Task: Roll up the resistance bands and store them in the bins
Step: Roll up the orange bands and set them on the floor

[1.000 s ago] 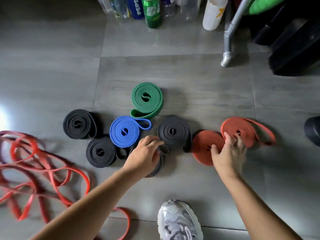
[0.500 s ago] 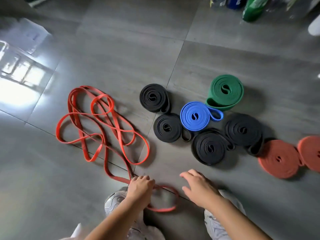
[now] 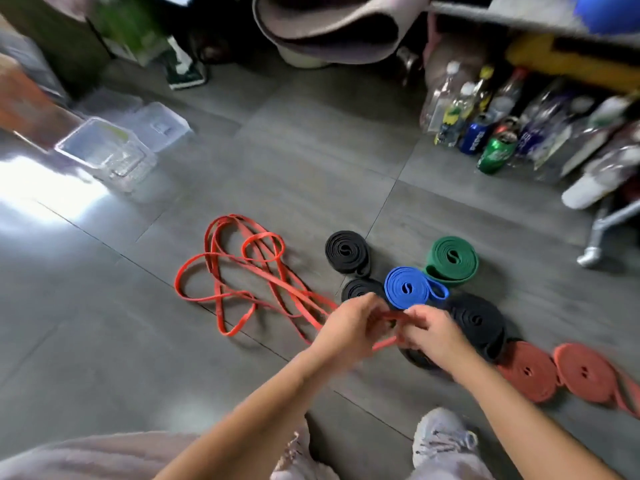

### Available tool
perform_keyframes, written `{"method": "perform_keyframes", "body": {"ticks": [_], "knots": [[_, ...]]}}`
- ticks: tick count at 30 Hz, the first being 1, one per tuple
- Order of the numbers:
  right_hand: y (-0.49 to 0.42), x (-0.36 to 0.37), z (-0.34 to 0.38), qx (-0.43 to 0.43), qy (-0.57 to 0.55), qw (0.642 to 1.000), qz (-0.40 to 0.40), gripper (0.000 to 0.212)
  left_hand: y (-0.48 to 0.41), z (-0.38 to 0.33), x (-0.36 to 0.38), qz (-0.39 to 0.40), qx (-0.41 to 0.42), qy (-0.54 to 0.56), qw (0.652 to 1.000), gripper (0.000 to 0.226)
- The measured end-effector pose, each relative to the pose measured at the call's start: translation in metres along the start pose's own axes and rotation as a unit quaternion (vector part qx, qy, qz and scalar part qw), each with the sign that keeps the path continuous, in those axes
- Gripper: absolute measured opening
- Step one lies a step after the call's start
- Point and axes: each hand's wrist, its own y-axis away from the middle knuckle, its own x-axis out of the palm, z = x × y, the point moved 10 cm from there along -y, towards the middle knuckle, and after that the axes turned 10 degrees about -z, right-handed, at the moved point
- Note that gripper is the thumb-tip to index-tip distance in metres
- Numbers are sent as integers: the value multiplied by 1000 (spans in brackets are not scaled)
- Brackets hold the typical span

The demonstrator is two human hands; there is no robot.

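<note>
A long thin red band (image 3: 242, 271) lies in loose loops on the grey floor. My left hand (image 3: 349, 330) and my right hand (image 3: 429, 332) both pinch its near end, lifted a little off the floor. Behind my hands sit rolled bands: a blue one (image 3: 408, 287), a green one (image 3: 452, 258), several black ones (image 3: 346, 251) (image 3: 479, 320), and two rust-red ones (image 3: 528, 370) (image 3: 585, 372) at the right. One black roll is mostly hidden under my right hand. Clear plastic bins (image 3: 107, 154) stand at the far left.
Bottles and cans (image 3: 491, 133) line the back right, beside a metal leg (image 3: 595, 237). A rolled mat (image 3: 329, 26) sits at the back. My two light shoes (image 3: 443, 441) are on the floor below my arms.
My hands left the rolled bands, reached down to the loose red band's near end and lifted it between them. The view swung up and left, bringing the bins into sight.
</note>
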Motion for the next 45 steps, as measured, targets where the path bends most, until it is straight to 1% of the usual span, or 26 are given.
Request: {"method": "perform_keyframes", "body": {"ticks": [2, 4, 6, 8, 11, 13, 15, 17, 19, 21, 23, 25, 27, 30, 34, 37, 39, 41, 42, 44, 45], "knots": [[17, -18, 41, -23, -54, 998, 1, 26, 6, -27, -30, -14, 28, 6, 999, 16], [41, -29, 87, -61, -65, 996, 12, 27, 15, -53, -59, -25, 56, -7, 998, 17], [67, -40, 130, -115, -40, 992, 26, 26, 23, -77, -92, -43, 64, -9, 997, 18], [94, -55, 170, -156, -16, 987, 20, 24, 27, -106, -126, -61, 68, 2, 996, 18], [133, -83, 220, -203, -20, 979, -20, 23, 34, -165, -173, -94, 80, 74, 990, 16], [159, -95, 245, -223, -60, 972, -41, 31, 41, -206, -196, -112, 76, 131, 982, 15], [188, -97, 267, -252, -89, 963, -43, 37, 51, -242, -215, -104, 63, 212, 970, 15], [209, -99, 281, -270, -105, 954, -70, 30, 64, -275, -237, -97, 76, 279, 952, 17], [226, -101, 286, -270, -134, 948, -106, 21, 79, -303, -260, -92, 114, 314, 938, 16], [239, -90, 288, -266, -163, 945, -99, 15, 92, -321, -280, -86, 135, 347, 924, 15], [248, -73, 285, -259, -183, 946, -71, 13, 101, -328, -297, -93, 132, 376, 912, 14], [257, -62, 273, -242, -206, 947, -51, 8, 106, -325, -313, -113, 129, 382, 908, 14], [262, -69, 260, -236, -216, 945, -72, 8, 110, -311, -326, -141, 115, 355, 917, 16], [272, -99, 259, -254, -219, 936, -107, 4, 114, -276, -336, -175, 64, 321, 928, 15], [294, -137, 291, -300, -224, 921, -108, 7, 118, -257, -323, -164, 37, 313, 935, 12], [318, -152, 324, -346, -234, 906, -72, 13, 117, -265, -312, -151, 34, 326, 933, 11], [326, -161, 332, -361, -243, 898, -68, 11, 117, -274, -306, -143, 36, 340, 929, 12], [323, -164, 324, -361, -214, 903, -89, 12, 118, -279, -304, -149, 41, 341, 927, 12], [318, -162, 314, -349, -177, 914, -107, 16, 119, -279, -304, -154, 41, 339, 927, 12], [300, -152, 280, -287, -75, 947, -126, 17, 121, -274, -302, -160, 32, 336, 928, 13], [291, -140, 259, -251, -15, 961, -113, 14, 123, -271, -298, -155, 26, 331, 931, 14]]}}
